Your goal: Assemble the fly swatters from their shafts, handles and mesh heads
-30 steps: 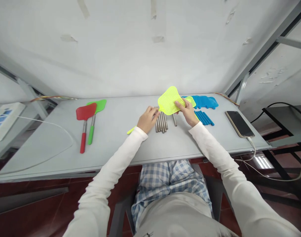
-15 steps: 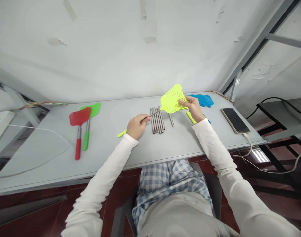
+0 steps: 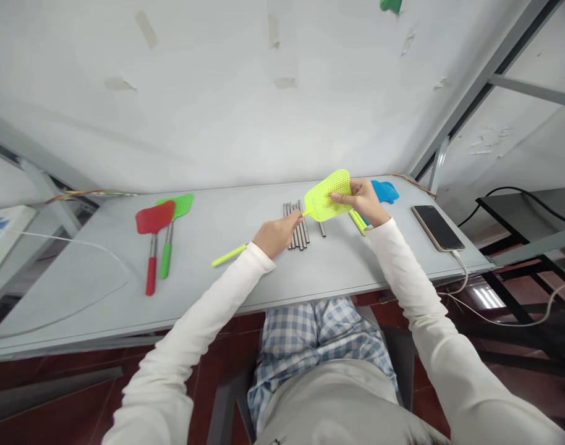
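Note:
My right hand (image 3: 363,201) pinches the far right edge of a neon-yellow fly swatter head (image 3: 326,196), thumb on its perforated face. My left hand (image 3: 279,235) is closed around the metal rod right below the head's narrow neck and hides most of that rod. The swatter's yellow grip (image 3: 229,254) sticks out to the left, past my left wrist. Under and beside my left hand lie several metal tubes (image 3: 304,232) in a row, partly covered. One separate tube (image 3: 322,228) lies just right of them.
A red fly swatter (image 3: 151,247) and a green one (image 3: 166,247) lie at the left of the grey table (image 3: 101,247). Behind my right hand are blue swatter heads (image 3: 385,191) and yellow grips (image 3: 357,222). A phone (image 3: 437,227) with a charging cable lies on the right.
My left hand has slid right along the rod, up to the neck of the yellow head. The head has tilted and dropped slightly, still in my right hand.

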Motion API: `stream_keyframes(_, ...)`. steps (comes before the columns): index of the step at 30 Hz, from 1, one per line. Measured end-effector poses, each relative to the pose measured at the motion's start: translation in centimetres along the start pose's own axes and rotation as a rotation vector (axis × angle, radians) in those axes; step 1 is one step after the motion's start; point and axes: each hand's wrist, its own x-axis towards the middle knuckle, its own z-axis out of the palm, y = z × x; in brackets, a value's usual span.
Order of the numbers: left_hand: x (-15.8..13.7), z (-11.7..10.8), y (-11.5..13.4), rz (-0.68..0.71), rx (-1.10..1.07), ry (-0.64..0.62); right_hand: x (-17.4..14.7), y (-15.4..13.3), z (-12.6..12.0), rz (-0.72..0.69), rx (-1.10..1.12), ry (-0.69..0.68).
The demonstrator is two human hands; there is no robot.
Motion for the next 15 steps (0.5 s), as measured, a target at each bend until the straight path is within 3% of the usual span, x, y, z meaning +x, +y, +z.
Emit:
stream_keyframes(11,0.5,-2.1,0.4,0.122,0.047,0.098,0.4,-2.7,-1.8,-0.119,-0.135,0.090)
stream_keyframes(15,0.0,-2.2,-0.1,0.136,0.127,0.108,-0.3,-4.5,-6.1,-0.101,-0.232,0.164)
